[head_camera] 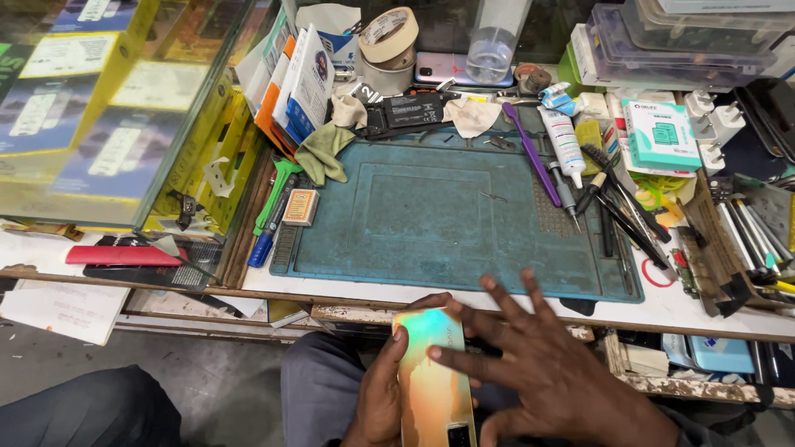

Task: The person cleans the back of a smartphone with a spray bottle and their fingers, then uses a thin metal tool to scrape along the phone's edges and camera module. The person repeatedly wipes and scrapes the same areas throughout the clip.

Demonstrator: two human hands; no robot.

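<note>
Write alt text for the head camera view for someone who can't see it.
A person's left hand holds a phone with a shiny iridescent back while the right hand lies spread across it, fingers extended. Beyond is a cluttered repair bench with a blue work mat, tape rolls, a purple pry tool, brushes and glue tubes.

The counter (464, 294) is white and runs just beyond the grip, its worn front edge close above it. Straight ahead of the grip a teal work mat (451, 219) lies flat on it. Right of the grip and farther out, dark tweezers and brushes (621, 211) fan across the mat's edge beside a white tube (563, 142). Left of the grip, a red flat case (124, 255) and a blue pen (263, 244) rest near a glass display box (116, 108). Rolls of tape (389, 41) stand at the far side.
</note>
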